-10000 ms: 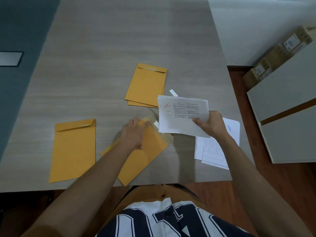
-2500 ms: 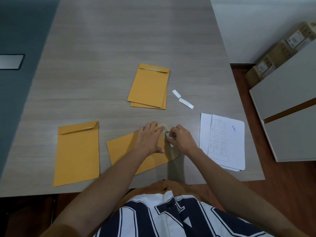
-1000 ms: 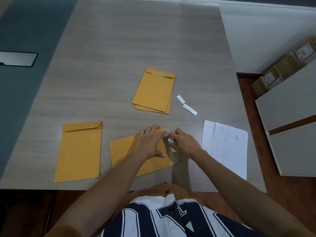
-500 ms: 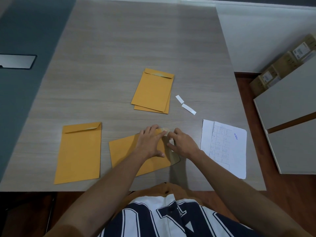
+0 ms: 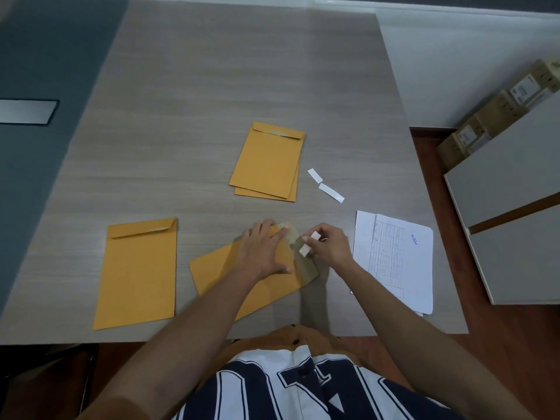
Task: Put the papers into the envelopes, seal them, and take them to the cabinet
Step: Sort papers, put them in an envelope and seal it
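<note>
A yellow envelope (image 5: 218, 274) lies slanted near the table's front edge, its flap (image 5: 306, 269) open toward the right. My left hand (image 5: 263, 250) lies flat on it and presses it down. My right hand (image 5: 328, 245) pinches a white peel-off strip (image 5: 309, 244) at the flap. Another yellow envelope (image 5: 138, 271) lies flat to the left. Two stacked envelopes (image 5: 268, 160) lie farther back. A small pile of printed papers (image 5: 394, 259) sits on the right.
Two loose white strips (image 5: 324, 184) lie on the grey wooden table (image 5: 212, 71) behind my right hand. A grey cabinet (image 5: 509, 213) stands to the right, with cardboard boxes (image 5: 497, 113) behind it. The table's front edge runs just above my lap.
The printed sheets that my right hand held ten seconds ago are gone from view. My right hand has pulled the white strip partly up off the flap. My left hand has stayed flat on the envelope.
</note>
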